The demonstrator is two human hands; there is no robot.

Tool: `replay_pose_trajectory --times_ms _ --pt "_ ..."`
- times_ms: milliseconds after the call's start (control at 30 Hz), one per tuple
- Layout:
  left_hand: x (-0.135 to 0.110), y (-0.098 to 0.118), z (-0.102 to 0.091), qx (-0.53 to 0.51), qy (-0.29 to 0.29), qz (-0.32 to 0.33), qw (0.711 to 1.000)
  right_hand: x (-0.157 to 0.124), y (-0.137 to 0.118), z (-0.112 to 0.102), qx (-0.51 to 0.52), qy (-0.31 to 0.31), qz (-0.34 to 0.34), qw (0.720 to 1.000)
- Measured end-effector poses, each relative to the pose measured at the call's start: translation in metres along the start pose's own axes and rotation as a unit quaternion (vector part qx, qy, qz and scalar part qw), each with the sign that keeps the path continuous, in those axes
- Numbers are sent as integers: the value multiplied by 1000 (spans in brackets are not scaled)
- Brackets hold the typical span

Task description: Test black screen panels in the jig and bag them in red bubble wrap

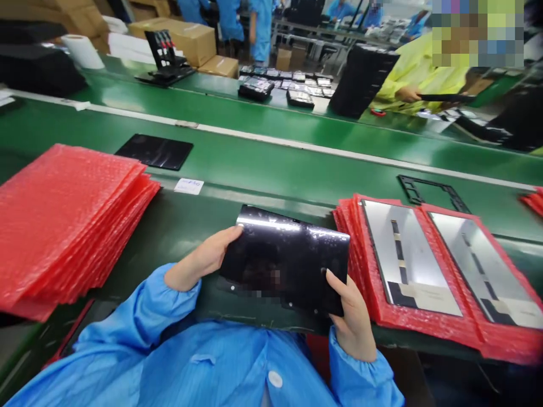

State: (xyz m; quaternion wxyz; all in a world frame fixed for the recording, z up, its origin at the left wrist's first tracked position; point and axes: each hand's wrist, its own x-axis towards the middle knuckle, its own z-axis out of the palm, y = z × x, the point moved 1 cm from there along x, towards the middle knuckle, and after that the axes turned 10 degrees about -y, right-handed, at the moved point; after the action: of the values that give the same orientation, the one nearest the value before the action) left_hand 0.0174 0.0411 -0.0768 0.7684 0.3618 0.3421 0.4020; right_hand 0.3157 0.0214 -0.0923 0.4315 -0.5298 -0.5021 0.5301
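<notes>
Between my two hands is a glossy black tablet screen panel (292,254), tilted toward me, with a clear film that looks bubbled along its upper part. My left hand (210,251) grips its left edge, thumb on the front face. At the right end, my right hand (350,311) holds it with the thumb on the front and the other fingers partly hidden behind. Just right of the panel, two silver-backed screen panels (416,254) with dark ribbon cables lie on red bubble-wrap bags (360,282).
A tall stack of red bubble-wrap bags (72,209) stands at left. Behind it lie a flat black panel (156,151) and a small white label (189,186). A black frame (432,192) is at right. Across the green bench, a person in yellow (424,73) holds a dark object.
</notes>
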Motion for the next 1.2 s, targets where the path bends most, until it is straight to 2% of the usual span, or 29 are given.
replay_pose_trajectory --times_ms 67,133,233,300,333,400,1033,1133,1200 --pt "-1 -3 -2 60 27 36 997 4 3 4 -17 -20 23 999" --pt "-1 -9 -7 162 67 71 982 7 8 5 -93 3 21 995" --pt "1 -21 -19 359 148 69 919 9 18 2 -197 28 10 980" --pt "2 -27 -25 455 176 67 870 7 24 0 -204 18 5 979" --pt "2 -29 -27 480 179 74 856 7 26 -1 -201 16 5 979" --pt "3 -32 -29 495 174 85 847 5 28 -3 -195 17 9 981" --pt "3 -29 -28 508 176 51 842 3 28 0 -228 24 16 973" --pt "1 -29 -25 538 174 49 823 2 29 -1 -248 32 14 968" --pt "-2 -31 -21 595 179 41 782 1 29 -2 -261 36 16 965"
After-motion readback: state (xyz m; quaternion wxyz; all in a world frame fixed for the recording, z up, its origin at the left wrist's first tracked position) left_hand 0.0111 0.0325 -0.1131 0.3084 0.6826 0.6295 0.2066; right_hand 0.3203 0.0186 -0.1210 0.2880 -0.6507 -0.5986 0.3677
